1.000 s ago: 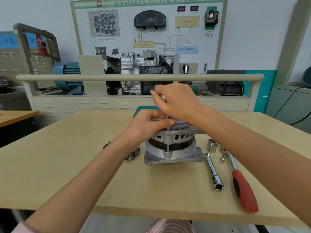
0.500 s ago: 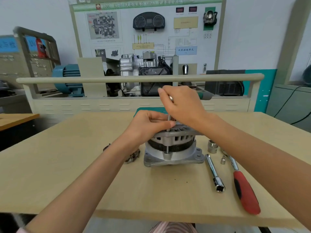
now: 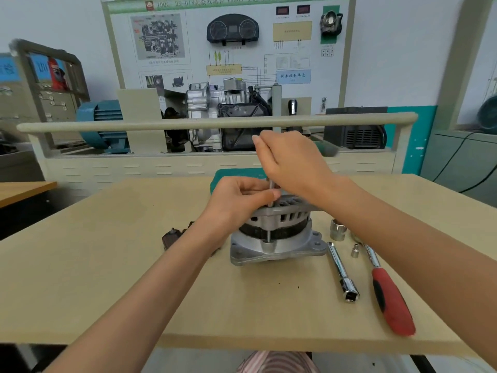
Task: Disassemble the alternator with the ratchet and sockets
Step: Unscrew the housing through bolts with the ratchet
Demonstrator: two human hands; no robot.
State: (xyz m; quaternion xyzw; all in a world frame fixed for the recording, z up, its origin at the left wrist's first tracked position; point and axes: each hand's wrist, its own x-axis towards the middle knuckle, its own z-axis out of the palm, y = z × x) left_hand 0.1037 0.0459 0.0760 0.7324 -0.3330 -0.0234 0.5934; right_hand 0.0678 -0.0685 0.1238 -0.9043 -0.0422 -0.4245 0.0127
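The silver alternator [image 3: 277,238] stands upright on the wooden table [image 3: 107,278]. A long thin through-bolt [image 3: 269,192] sticks up out of its top housing. My right hand [image 3: 293,162] grips the bolt's upper end from above. My left hand [image 3: 236,200] rests on the alternator's top left edge, thumb and fingers pinching the bolt low down. The red-handled ratchet [image 3: 387,292] lies on the table to the right, beside an extension bar [image 3: 341,270], a large socket [image 3: 337,229] and a small socket [image 3: 355,251].
A dark removed part [image 3: 172,236] lies left of the alternator, partly behind my left forearm. A green tool case [image 3: 236,175] sits behind the alternator. A rail [image 3: 134,125] and a training bench with an engine stand beyond the table.
My right hand has shifted slightly right and up along the bolt, and more of the shaft shows above the housing. My left hand stays on the alternator's top.
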